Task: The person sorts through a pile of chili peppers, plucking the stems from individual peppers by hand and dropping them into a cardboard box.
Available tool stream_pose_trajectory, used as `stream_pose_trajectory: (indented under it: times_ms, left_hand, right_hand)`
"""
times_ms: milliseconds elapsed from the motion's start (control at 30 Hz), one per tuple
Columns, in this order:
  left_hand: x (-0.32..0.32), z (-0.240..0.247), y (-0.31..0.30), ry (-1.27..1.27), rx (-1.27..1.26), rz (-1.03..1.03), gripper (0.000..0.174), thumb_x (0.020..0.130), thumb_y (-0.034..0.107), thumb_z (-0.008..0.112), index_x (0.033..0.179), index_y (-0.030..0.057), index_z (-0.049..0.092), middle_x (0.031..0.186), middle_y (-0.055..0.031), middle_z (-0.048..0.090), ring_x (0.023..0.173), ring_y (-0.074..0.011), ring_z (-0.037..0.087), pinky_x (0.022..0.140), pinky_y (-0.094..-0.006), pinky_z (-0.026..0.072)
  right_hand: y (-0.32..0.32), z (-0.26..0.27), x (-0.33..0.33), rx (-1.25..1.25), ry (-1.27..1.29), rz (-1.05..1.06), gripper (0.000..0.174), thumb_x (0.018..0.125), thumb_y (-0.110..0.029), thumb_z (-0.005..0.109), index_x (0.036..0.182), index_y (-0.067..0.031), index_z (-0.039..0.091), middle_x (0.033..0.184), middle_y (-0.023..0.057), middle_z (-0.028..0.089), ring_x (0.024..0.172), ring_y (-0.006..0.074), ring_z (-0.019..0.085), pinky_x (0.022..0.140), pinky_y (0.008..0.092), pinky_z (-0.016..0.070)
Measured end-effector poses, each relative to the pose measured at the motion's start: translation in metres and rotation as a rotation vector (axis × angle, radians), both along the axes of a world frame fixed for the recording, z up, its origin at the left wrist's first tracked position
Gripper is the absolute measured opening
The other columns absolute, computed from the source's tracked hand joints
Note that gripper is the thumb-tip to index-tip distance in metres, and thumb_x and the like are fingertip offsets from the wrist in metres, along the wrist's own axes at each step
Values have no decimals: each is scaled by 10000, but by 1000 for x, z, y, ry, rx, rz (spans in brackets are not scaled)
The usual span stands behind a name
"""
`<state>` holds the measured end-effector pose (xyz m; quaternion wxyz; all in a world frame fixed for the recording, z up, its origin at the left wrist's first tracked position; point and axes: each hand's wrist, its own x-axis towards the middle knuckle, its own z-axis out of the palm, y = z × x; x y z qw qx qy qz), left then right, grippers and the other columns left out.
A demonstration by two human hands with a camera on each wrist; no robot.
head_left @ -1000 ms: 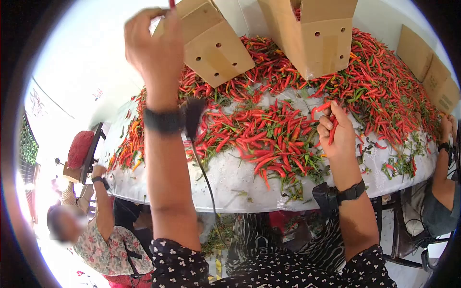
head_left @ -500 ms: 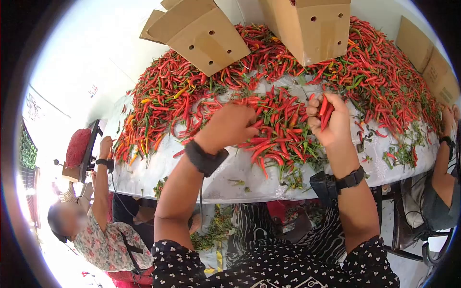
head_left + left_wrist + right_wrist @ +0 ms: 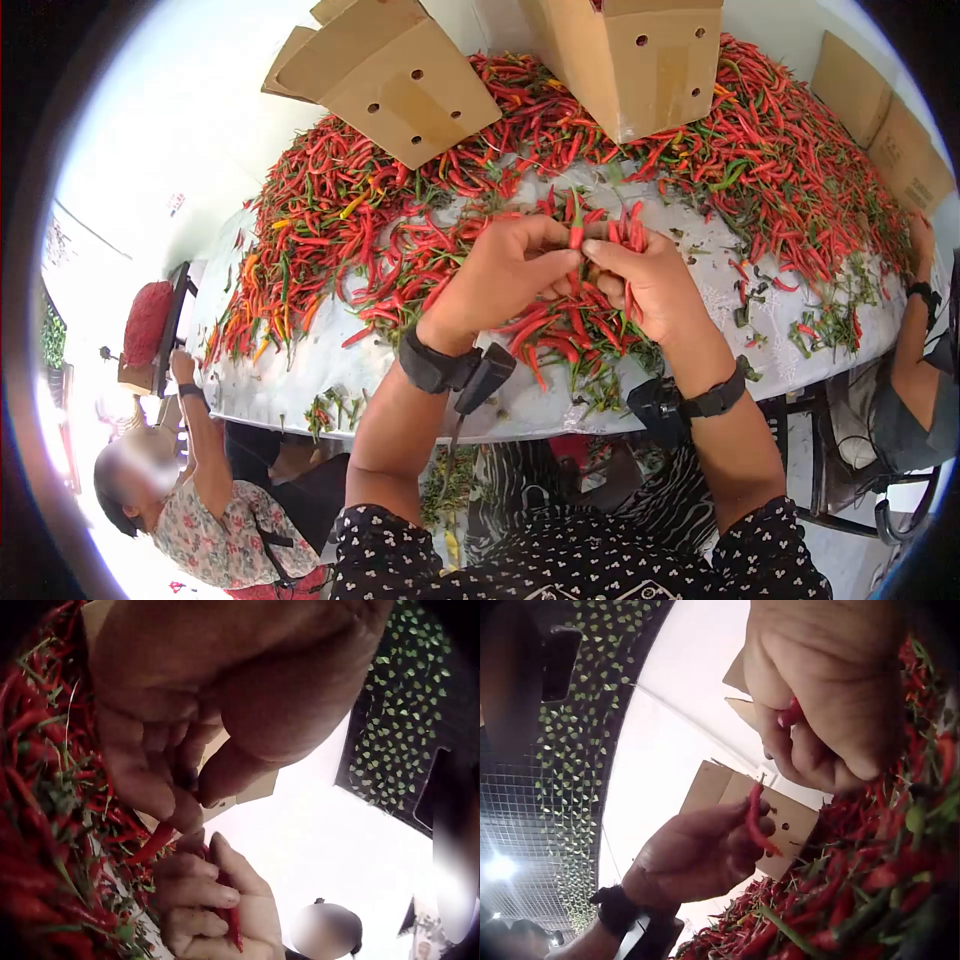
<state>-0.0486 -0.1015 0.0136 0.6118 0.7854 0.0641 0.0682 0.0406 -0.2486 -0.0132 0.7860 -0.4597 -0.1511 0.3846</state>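
Observation:
My left hand point(image 3: 500, 275) pinches a red chili pepper point(image 3: 576, 232) between thumb and fingers, its green stem pointing up. The right wrist view shows that same chili point(image 3: 755, 817) upright at the fingertips of the left hand point(image 3: 697, 851). Close beside it, my right hand point(image 3: 660, 285) has its fingers curled round several red chilies point(image 3: 632, 238). One of those chilies point(image 3: 234, 930) sticks out from the right hand point(image 3: 195, 904) in the left wrist view. Under both hands lies a smaller heap of red chilies with green stems point(image 3: 555, 340).
A big mound of chilies point(image 3: 790, 190) curves along the far side of the white-covered table point(image 3: 480, 405). Two cardboard boxes point(image 3: 410, 95) stand in it. Plucked green stems point(image 3: 335, 410) lie near the front edge. Other people point(image 3: 215, 520) sit at left and right.
My left hand has come down from high on the left, across the small heap, and now holds a chili beside the right hand. The right hand has shifted slightly left, still gripping chilies.

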Motion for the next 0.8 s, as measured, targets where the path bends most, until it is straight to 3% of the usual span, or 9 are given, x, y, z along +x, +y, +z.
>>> stream_pose_trajectory:
  times_ms: [267,400,467,567,600,800]
  left_hand:
    - [-2,-19,0,-107,137,18,125,776,87,658,780,-27,607,701,-9,597,633,-35,520,564,-215,442]
    - [-5,-20,1,-98,207,28,138,764,81,673,827,-19,602,733,-3,594,658,-36,524,578,-210,442]
    - [-1,-27,1,-218,-77,25,145,788,76,650,894,-4,591,771,6,587,670,-33,519,581,-198,433]
    - [-3,-20,-1,-159,-183,3,143,825,80,610,946,9,577,793,15,578,666,-27,509,574,-189,423]
    - [-5,-16,-2,-159,-160,-13,136,871,115,556,968,19,560,792,1,565,644,-56,493,576,-206,404]
    - [-7,-16,-2,-166,-80,21,101,880,121,546,896,22,562,772,4,554,638,-54,484,581,-201,396]
  right_hand:
    - [-4,-5,1,-106,-208,35,183,793,-103,648,938,-4,595,673,-14,560,484,34,425,423,184,316]
    - [-1,-9,0,-108,-199,70,170,801,-111,643,922,-6,588,664,-13,552,477,34,421,415,187,312]
    - [-1,-3,-3,-78,-143,77,141,815,-115,628,892,-9,578,655,-14,543,462,34,406,406,192,304]
    - [-3,0,-4,-59,-138,78,119,827,-121,615,866,-19,571,650,-16,535,464,32,392,405,196,301]
    - [-4,-1,-2,-58,-138,74,119,827,-121,615,866,-19,571,650,-16,535,464,32,392,405,196,301]
    - [-8,0,0,-132,-261,192,121,820,-120,628,860,-16,581,659,-23,535,587,52,493,497,209,392]
